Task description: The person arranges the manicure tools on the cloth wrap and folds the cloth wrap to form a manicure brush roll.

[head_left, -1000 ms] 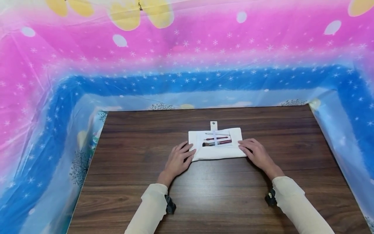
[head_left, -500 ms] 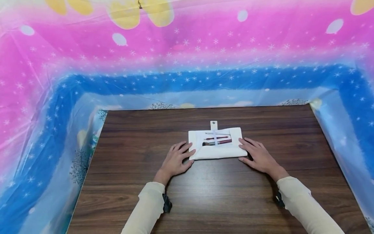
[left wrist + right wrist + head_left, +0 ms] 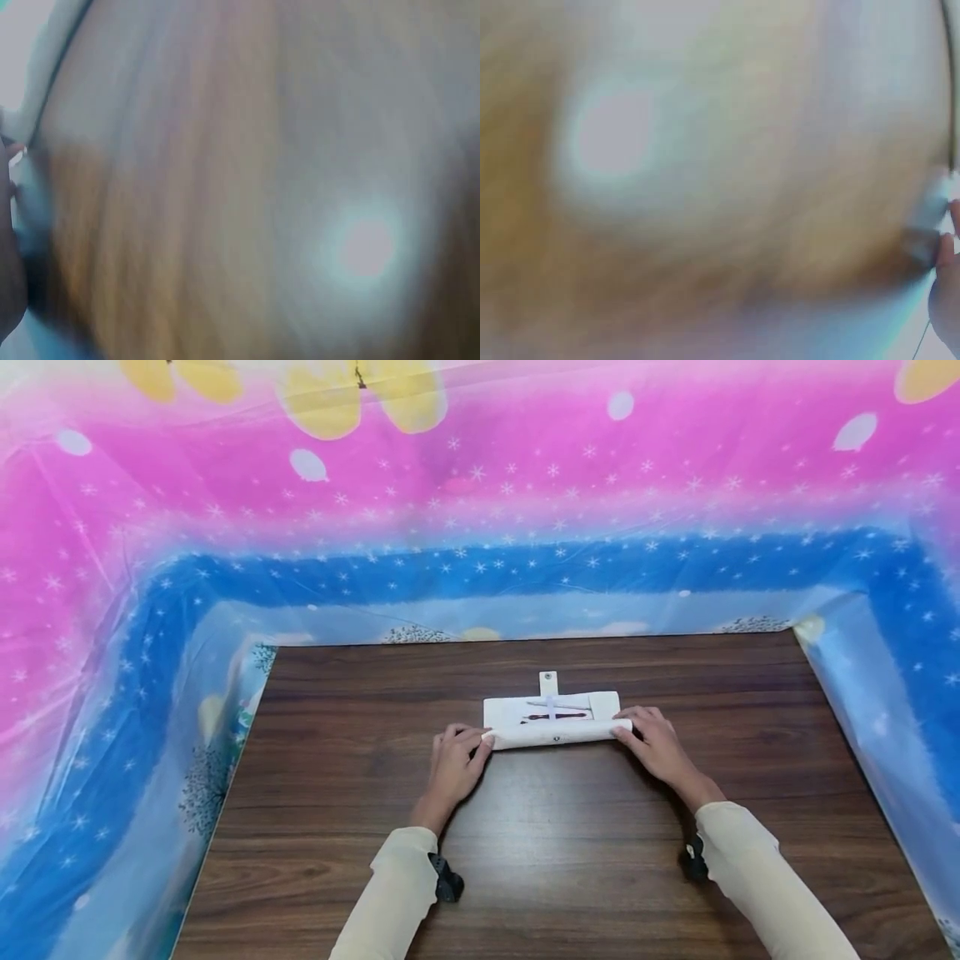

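Observation:
A white cloth brush roll [image 3: 517, 739] lies on the brown table, its near side rolled up into a tube with a small snap on it. Behind the tube, the flat part shows a slim silver tool [image 3: 570, 705] and a dark red handled one [image 3: 557, 717], under a pale band. The brush is mostly hidden by the tube. My left hand [image 3: 454, 768] pinches the tube's left end between thumb and fingers; my right hand [image 3: 660, 748] grips its right end. Both wrist views are blurred, with only a bit of each hand at the outer edge.
A strap with a snap [image 3: 549, 683] sticks out from the roll's far edge. The wood-grain table [image 3: 360, 693] is bordered at the back and sides by a pink and blue patterned cloth [image 3: 480, 560]. Black wrist cameras sit at both sleeves.
The near edge of the brush roll has been turned up and away from me, covering the brush. Both hands first lay at the sides with fingers spread; now they hold the rolled ends.

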Motion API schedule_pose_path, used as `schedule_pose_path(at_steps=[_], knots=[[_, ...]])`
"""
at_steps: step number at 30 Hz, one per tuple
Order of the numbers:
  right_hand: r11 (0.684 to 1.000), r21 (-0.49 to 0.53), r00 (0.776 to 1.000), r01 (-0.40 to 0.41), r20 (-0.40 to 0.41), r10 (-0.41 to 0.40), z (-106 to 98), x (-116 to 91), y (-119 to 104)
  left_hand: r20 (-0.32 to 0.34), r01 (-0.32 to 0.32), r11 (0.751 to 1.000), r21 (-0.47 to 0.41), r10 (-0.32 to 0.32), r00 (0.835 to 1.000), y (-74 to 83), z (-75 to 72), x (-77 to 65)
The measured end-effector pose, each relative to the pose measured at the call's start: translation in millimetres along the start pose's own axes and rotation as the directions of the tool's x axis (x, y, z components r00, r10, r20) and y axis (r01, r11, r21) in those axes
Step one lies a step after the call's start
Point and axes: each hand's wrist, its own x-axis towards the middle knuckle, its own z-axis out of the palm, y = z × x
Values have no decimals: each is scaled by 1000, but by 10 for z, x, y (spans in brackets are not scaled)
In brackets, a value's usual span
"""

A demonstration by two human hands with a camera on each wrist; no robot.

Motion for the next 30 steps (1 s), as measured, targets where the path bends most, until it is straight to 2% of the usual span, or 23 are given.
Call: schedule_pose_path(at_steps=[3,6,10,13,19,21,24,27,30], knots=[[999,6,999,-54,-2,54,-14,106,-52,-21,100,995,-16,-100,995,59,29,64],[995,-6,995,-97,-13,97,-18,189,-74,-31,145,989,7,-145,989,99,56,132],[991,-10,991,-134,-18,134,-31,252,-83,-52,151,987,62,-148,988,127,71,210],[987,-11,987,-161,15,161,-50,300,-111,-70,159,979,124,-152,986,126,90,250],[972,-88,973,-217,64,223,-90,376,-230,-57,185,939,289,-176,983,130,121,301],[963,-141,969,-228,67,239,-94,378,-259,-45,199,929,311,-195,980,121,130,311],[949,-205,966,-238,55,254,-83,372,-289,-56,247,929,277,-241,969,106,137,309],[948,-215,971,-236,-10,240,-56,360,-287,-93,289,937,194,-276,957,96,141,300],[967,-220,990,-131,-74,117,-11,356,-266,-147,244,962,121,-226,963,104,145,294]])
